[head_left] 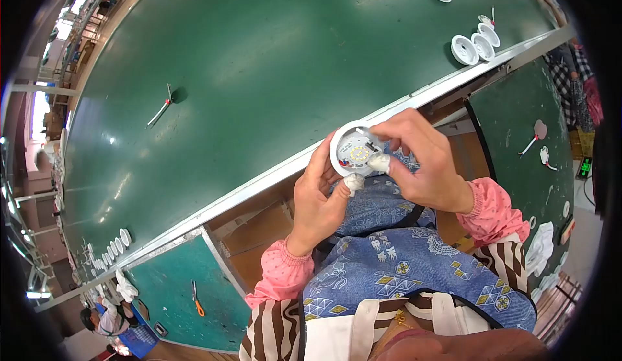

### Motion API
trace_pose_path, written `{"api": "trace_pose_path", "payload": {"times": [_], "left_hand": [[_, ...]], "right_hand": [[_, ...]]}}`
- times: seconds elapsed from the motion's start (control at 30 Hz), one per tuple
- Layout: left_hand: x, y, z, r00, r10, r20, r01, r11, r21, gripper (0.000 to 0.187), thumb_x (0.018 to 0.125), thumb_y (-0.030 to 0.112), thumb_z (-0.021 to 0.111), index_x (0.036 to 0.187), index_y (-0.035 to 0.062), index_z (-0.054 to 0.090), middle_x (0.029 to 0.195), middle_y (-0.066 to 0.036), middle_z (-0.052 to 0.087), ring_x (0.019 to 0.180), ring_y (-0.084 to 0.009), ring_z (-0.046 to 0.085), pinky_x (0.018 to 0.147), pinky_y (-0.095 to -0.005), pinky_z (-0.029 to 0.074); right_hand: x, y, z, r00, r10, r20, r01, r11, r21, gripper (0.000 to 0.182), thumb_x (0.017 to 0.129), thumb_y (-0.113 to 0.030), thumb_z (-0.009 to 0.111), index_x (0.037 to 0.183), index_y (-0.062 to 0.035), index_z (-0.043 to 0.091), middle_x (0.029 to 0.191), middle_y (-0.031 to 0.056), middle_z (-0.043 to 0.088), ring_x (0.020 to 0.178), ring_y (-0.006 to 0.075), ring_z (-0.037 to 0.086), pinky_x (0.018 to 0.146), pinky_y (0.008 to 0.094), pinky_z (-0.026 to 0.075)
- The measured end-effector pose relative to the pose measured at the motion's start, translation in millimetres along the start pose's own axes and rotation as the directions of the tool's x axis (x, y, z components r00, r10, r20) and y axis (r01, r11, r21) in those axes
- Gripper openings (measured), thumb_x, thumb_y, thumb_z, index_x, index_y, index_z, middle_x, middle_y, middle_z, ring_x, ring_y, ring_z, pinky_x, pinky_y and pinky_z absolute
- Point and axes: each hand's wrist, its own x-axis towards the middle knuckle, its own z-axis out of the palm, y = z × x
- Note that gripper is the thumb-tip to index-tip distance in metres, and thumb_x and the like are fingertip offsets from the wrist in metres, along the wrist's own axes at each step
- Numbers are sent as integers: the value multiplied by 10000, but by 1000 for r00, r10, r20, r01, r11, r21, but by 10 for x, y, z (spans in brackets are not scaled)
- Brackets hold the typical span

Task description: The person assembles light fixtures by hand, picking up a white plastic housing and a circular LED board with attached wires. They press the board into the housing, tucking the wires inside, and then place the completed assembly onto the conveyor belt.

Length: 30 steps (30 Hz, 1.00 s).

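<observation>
A white round lamp housing (334, 155) is held in front of my body, at the edge of the green table. Inside it lies a white LED board (350, 146) with a ring of yellow LEDs, a dark connector and a bit of red and blue at one side. My left hand (321, 199) is closed around the housing from the left, its thumb in a white finger cover on the near rim. My right hand (424, 163) grips from the right, its covered thumb against the board's edge and its forefinger by the far rim. Its other fingertips are partly hidden.
A green belt-like table (259, 56) with a pale metal edge runs across. White lamp rings (464, 50) stand at the right, more rings (119, 244) at the left. A small wired part (167, 102) lies mid-table. Orange-handled scissors (197, 298) rest on the lower left surface.
</observation>
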Motion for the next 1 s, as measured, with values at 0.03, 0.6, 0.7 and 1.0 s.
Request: {"api": "trace_pose_path", "payload": {"times": [0.03,0.6,0.7,1.0], "left_hand": [[11,-8,34,1000,9,0,-9,1000,17,648,953,46,669,1511,-60,355,1393,-196,549,1266,-259,579,1061,-374,484],[83,21,212,977,-92,-194,96,995,8,378,1006,52,578,1361,-60,510,1029,-88,681,812,-90,643,653,-231,543],[75,-24,202,978,-62,-201,62,998,-8,366,1001,42,570,1347,-61,515,1024,-89,681,809,-91,645,639,-230,543],[41,-36,230,976,-37,-215,71,986,152,337,948,-8,580,1283,-32,553,980,-88,671,787,-94,617,651,-252,506]], "right_hand": [[-32,35,33,1000,13,1,-13,1000,-9,438,681,118,671,1102,2,635,930,134,605,774,291,644,651,350,527],[32,101,192,970,-189,-156,143,953,-267,352,694,68,717,1035,11,649,929,120,549,777,263,627,612,360,515],[46,99,190,988,-55,-146,36,991,-132,354,714,64,713,1056,6,645,956,136,566,768,284,632,642,371,520],[119,149,144,970,193,147,-215,964,154,227,821,13,601,1046,20,628,894,152,638,787,305,645,709,381,504]]}}
